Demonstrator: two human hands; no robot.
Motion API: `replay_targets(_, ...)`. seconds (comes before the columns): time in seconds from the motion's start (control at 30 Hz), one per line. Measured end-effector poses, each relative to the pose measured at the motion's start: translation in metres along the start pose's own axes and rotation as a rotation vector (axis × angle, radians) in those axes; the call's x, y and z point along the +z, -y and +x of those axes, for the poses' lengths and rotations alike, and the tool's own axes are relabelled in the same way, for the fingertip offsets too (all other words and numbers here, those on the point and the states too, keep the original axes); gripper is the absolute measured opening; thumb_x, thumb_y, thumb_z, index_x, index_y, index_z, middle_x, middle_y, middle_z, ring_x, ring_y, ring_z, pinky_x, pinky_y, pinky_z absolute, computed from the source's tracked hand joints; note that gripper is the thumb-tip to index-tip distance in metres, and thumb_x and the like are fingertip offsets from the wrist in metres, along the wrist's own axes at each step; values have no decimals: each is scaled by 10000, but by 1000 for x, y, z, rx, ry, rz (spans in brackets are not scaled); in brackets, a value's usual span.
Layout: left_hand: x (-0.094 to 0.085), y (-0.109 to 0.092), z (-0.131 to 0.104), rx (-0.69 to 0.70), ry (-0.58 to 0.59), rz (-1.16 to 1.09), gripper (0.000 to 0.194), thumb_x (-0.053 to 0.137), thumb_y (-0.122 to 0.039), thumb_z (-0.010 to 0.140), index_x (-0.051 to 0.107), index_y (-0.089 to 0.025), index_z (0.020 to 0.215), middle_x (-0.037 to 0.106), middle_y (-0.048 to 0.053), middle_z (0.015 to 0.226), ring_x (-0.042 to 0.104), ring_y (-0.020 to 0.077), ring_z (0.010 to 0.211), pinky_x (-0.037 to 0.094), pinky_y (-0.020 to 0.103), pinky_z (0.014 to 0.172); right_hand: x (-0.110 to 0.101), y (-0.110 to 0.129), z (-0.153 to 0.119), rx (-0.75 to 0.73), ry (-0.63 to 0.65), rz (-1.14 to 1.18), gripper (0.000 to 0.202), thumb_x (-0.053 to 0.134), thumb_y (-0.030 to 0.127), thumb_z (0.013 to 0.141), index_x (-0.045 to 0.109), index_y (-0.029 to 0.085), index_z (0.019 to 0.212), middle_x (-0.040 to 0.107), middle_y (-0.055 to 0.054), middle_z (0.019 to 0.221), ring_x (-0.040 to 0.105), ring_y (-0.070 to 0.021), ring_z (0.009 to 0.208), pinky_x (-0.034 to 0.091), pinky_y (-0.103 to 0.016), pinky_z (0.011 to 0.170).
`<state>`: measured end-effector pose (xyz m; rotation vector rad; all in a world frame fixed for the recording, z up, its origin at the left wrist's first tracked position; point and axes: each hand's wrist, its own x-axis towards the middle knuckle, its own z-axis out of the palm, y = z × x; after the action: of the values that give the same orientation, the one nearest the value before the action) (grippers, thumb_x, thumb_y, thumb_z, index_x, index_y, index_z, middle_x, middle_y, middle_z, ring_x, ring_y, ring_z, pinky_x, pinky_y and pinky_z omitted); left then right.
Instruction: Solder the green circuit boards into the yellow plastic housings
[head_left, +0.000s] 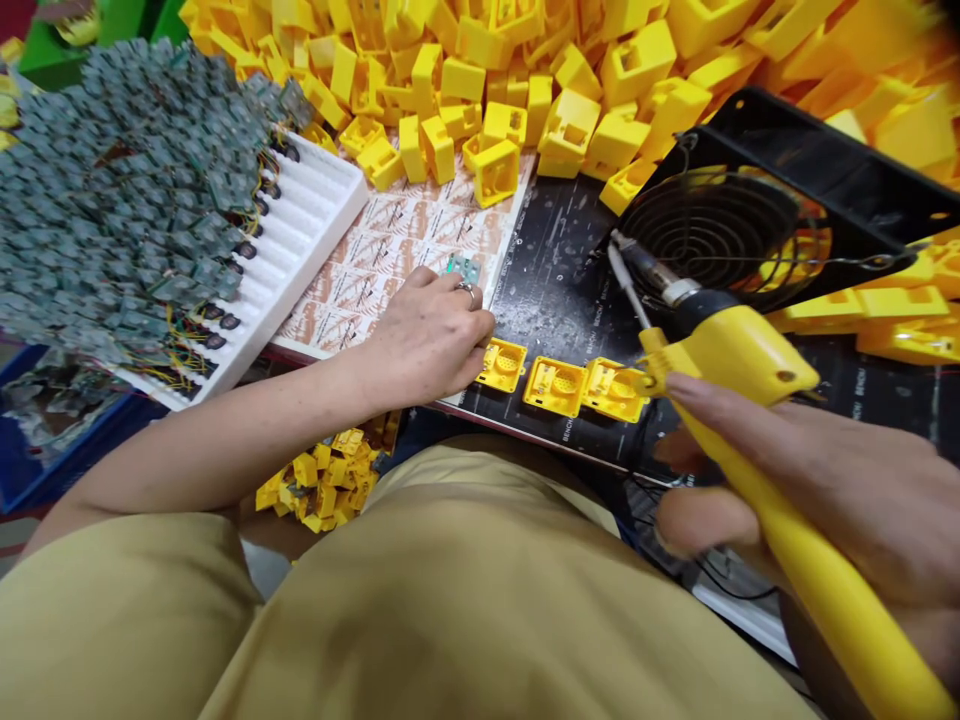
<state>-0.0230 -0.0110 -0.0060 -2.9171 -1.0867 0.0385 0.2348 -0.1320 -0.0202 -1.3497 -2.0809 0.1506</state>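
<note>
My left hand [439, 330], with a ring on one finger, rests palm down at the left end of a row of yellow open casings. Its fingers curl over the nearest casing [504, 365], and what they hold is hidden. Just beyond the knuckles lies a small green circuit board [463, 268]. Two more casings, one in the middle [555, 387] and one at the right [615, 390], sit along the table edge. My right hand [810, 480] is closed on a yellow soldering tool [742, 350], whose metal tip points up and left toward the fan.
A black fan [720, 230] with a wire guard stands at the back right. Yellow housings [495, 170] are heaped along the back. A white foam tray [315, 220] at the left bears many grey-green boards with wires. Below it is a blue bin [22, 480].
</note>
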Motion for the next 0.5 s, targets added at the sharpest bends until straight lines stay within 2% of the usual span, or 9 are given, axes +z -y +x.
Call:
replay_targets(0.07,-9,7,-1,-38,3,-94,236,530,-322,835,720,-182,834,687,74,827,608,263,879,409,415,792,3,-3,4,-37,8,-2,264,691,468,836,670,313,1049,689,6,779,670,-155,672,565,-254,621)
replay_targets(0.13,-21,19,-4,-90,-48,-215,280,521,-382,867,724,-199,929,707,67,899,624,241,877,432,398,813,6,-7,9,-112,24,7,271,679,331,867,638,307,1134,698,23,805,671,-131,679,561,-227,660)
replay_targets(0.23,-33,45,-10,-140,-131,-311,321,466,-387,912,724,-203,958,721,47,914,642,192,850,458,337,802,13,-14,14,-227,68,23,327,655,189,878,586,287,1182,713,28,893,691,-126,790,544,-274,911)
replay_targets(0.3,-30,62,-14,-142,-101,-300,309,467,-359,908,729,-198,933,720,33,865,646,175,820,463,312,787,20,-16,16,-256,106,16,334,701,249,853,565,265,1158,711,-12,1014,691,-172,935,465,-388,1075)
replay_targets(0.33,-26,69,-16,-143,-67,-283,298,473,-345,901,731,-200,930,715,24,840,647,169,806,464,303,785,24,-16,17,-261,128,12,358,721,299,839,554,251,1152,701,-41,1066,683,-201,987,436,-444,1105)
replay_targets(0.4,-16,80,-17,-146,-5,-241,285,476,-304,888,732,-210,969,710,16,850,651,163,818,468,292,799,31,-16,18,-276,162,16,379,704,338,850,531,221,1166,689,-85,1096,677,-232,1003,447,-498,1081)
replay_targets(0.5,-3,86,-15,-65,42,-194,333,497,-243,873,686,-230,1147,695,42,1069,646,189,966,473,313,866,32,-16,23,-270,173,33,286,614,261,911,518,228,1178,695,-48,979,687,-204,875,484,-488,1027)
